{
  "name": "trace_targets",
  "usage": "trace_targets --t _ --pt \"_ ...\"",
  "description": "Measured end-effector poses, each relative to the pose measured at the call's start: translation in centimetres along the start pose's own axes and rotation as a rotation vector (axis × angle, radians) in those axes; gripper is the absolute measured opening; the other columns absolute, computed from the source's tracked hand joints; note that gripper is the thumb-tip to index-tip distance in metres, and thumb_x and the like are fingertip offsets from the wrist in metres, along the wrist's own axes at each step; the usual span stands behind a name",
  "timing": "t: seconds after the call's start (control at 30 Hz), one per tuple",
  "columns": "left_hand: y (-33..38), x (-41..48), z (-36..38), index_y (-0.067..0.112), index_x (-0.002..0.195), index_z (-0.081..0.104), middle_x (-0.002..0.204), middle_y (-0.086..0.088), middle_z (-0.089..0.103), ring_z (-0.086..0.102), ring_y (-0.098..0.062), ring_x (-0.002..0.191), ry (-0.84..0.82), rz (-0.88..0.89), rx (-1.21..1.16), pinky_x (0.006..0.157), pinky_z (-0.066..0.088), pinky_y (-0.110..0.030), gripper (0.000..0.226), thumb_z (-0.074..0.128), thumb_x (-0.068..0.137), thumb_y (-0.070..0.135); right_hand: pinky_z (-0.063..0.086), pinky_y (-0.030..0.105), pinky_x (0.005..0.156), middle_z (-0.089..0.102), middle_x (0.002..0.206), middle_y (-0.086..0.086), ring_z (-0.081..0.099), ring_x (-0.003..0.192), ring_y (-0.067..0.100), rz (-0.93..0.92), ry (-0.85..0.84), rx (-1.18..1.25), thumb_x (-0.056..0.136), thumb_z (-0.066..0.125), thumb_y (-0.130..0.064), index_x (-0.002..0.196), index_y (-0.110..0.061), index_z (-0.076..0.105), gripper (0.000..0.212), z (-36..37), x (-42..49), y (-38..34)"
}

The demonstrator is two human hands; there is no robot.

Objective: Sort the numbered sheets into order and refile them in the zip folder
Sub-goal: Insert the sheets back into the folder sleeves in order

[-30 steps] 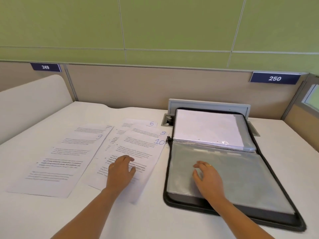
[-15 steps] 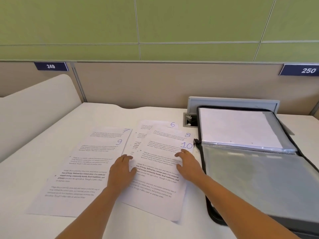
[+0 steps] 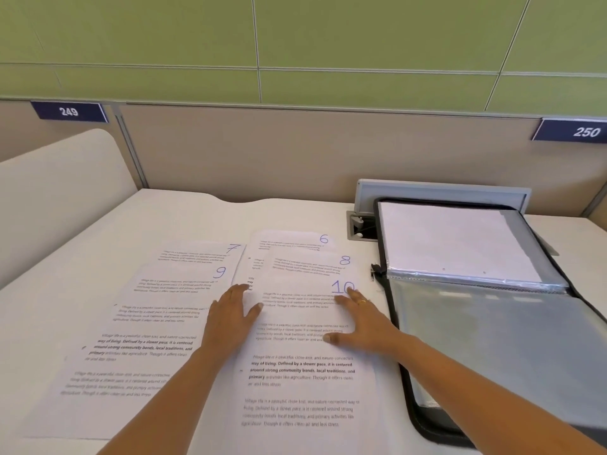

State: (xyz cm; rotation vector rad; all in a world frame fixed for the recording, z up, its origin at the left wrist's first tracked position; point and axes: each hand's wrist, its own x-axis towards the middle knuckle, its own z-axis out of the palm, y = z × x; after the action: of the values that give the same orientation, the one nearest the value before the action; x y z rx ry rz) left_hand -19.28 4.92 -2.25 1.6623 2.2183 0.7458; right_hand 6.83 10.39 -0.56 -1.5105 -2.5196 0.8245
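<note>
1. White printed sheets lie fanned out on the pale desk (image 3: 197, 215), left of the zip folder (image 3: 406, 389).
2. Two overlapping piles show. In the left pile, sheet 9 (image 3: 131, 326) lies on top of sheet 7 (image 3: 197, 254), whose top strip shows above it.
3. In the right pile, sheet 10 (image 3: 305, 389) is on top. Sheet 8 (image 3: 308, 264) shows above it, and sheet 6 (image 3: 289, 239) lies farthest back. Each number is handwritten in blue at the top right corner.
4. The left hand (image 3: 230, 320) lies flat, palm down, where the two piles meet. Its fingers are straight and close together, and the thumb is angled out onto sheet 10.
5. The right hand (image 3: 364, 326) presses flat on the right part of sheet 10. Its fingers are spread, the fingertips are just under the written 10, and the thumb is stretched out to the left. A ring (image 3: 362, 302) shows on one finger.
6. Neither hand pinches or lifts any paper.
7. The zip folder lies open at the right of the desk, just beside sheet 10. It has a black zipped rim. A clear plastic sleeve (image 3: 492, 339) covers its near half, and a white stack of paper (image 3: 453, 238) fills the far half.
8. A grey cable flap (image 3: 440, 190) stands raised behind the folder.
9. Blue labels reading 249 (image 3: 69, 111) and 250 (image 3: 586, 132) sit on the beige partition (image 3: 262, 152), under green wall panels (image 3: 361, 34).
</note>
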Motion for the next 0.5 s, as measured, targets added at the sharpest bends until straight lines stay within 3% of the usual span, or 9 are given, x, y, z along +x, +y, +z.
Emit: trace_targets --t 0.13,0.27,0.33,0.4,0.5 --pt "0.5 0.0 0.9 0.015 0.140 0.035 0.150 -0.001 0.033 0.030 -0.017 0.138 -0.016 0.026 0.051 0.116 0.011 -0.042 0.051 0.043 0.097 0.040 0.004 0.029 0.116 0.003 0.159 0.003 0.001 0.146 0.014 -0.081 -0.044 -0.043 0.059 0.053 -0.081 0.149 -0.024 0.020 0.112 0.4 -0.7 -0.5" --pt "0.5 -0.2 1.6 0.017 0.146 0.026 0.155 -0.003 0.020 0.013 -0.015 0.145 -0.057 0.031 0.192 0.117 0.005 -0.041 0.059 0.034 0.097 0.050 0.020 0.026 0.112 0.024 0.154 -0.001 0.022 0.141 0.015 -0.062 0.053 0.027 0.080 0.063 -0.055 0.143 -0.021 0.033 0.077 -0.2 0.8 -0.5" --pt "0.5 -0.5 2.0 0.019 0.147 0.024 0.157 -0.002 0.016 0.010 -0.015 0.145 -0.055 0.035 0.282 0.117 0.004 -0.041 0.074 0.018 0.090 0.065 0.026 0.024 0.106 0.036 0.145 0.002 0.033 0.134 0.018 -0.020 0.136 0.069 0.086 0.061 -0.047 0.136 -0.016 0.042 0.062 -1.1 2.6 -0.7" --pt "0.5 -0.7 2.1 0.020 0.147 0.025 0.157 -0.002 0.016 0.010 -0.016 0.145 -0.031 0.040 0.307 0.117 0.004 -0.040 0.096 -0.005 0.071 0.070 0.028 0.023 0.102 0.040 0.143 0.004 0.036 0.132 0.019 0.050 0.173 0.147 0.090 0.059 -0.039 0.135 -0.013 0.044 0.054 -2.3 4.5 -1.1" --pt "0.3 -0.7 2.4 0.021 0.148 0.023 0.158 -0.001 0.015 0.010 -0.016 0.146 -0.021 0.031 0.329 0.117 0.004 -0.040 0.096 -0.007 0.070 0.068 0.031 0.025 0.097 0.042 0.142 0.010 0.039 0.130 0.024 0.167 0.147 0.263 0.092 0.057 -0.034 0.136 -0.011 0.042 0.052 -4.1 7.3 -1.4"
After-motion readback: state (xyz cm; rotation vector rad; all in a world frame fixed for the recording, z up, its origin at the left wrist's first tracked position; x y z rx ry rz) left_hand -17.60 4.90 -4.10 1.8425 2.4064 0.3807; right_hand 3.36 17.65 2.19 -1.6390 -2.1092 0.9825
